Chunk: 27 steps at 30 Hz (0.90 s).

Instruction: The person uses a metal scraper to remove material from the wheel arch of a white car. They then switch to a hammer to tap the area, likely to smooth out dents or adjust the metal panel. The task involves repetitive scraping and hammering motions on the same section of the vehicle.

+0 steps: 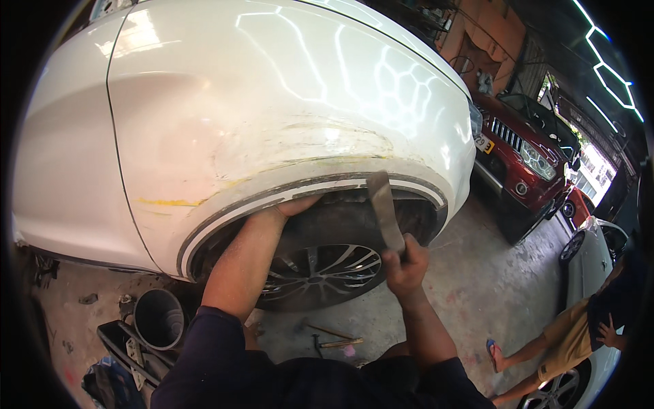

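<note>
A white car's front fender fills the upper view, with scuffs and yellow streaks above its wheel arch. My left hand reaches up under the arch lip; its fingers are hidden behind the panel. My right hand grips a flat metal bar upright, its wide end overlapping the edge of the arch; whether it touches the panel I cannot tell. Behind my hands is the tire with a spoked alloy wheel.
A black bucket stands lower left near dark gear. Hammer-like tools lie on the concrete floor. A person in khaki shorts stands at lower right beside another car. A dark red vehicle is parked at upper right.
</note>
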Available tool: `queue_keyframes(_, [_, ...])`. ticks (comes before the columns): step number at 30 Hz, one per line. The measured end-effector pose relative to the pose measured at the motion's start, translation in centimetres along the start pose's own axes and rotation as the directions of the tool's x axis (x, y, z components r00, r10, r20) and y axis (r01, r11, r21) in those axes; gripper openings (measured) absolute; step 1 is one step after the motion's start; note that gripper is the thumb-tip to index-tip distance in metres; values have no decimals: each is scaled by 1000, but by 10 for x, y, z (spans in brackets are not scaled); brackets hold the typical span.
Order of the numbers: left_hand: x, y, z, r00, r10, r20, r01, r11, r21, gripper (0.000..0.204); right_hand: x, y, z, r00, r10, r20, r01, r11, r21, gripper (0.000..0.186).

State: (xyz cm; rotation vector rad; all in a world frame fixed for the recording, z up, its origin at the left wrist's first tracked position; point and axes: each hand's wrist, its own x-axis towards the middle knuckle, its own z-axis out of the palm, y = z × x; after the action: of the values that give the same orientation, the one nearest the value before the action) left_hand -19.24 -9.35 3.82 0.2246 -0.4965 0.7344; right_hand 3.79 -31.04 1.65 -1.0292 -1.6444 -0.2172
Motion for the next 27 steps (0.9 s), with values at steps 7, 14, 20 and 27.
queue_keyframes(7, [0, 4, -7, 998, -35, 53, 28, 992, 126, 62, 51, -27, 76, 991, -89, 102, 84, 995, 47, 43])
queue_keyframes(14, [6, 17, -36, 970, -61, 236, 30, 991, 133, 60, 49, -18, 83, 902, -418, -105, 429, 842, 328, 27])
queue_keyframes(20, [4, 19, -44, 979, -31, 203, 18, 998, 65, 57, 52, -30, 94, 983, -167, -72, 175, 976, 132, 41])
queue_keyframes(27, [8, 19, -40, 980, -85, 182, 64, 991, 120, 57, 53, -21, 92, 996, 82, 33, -83, 996, 15, 36])
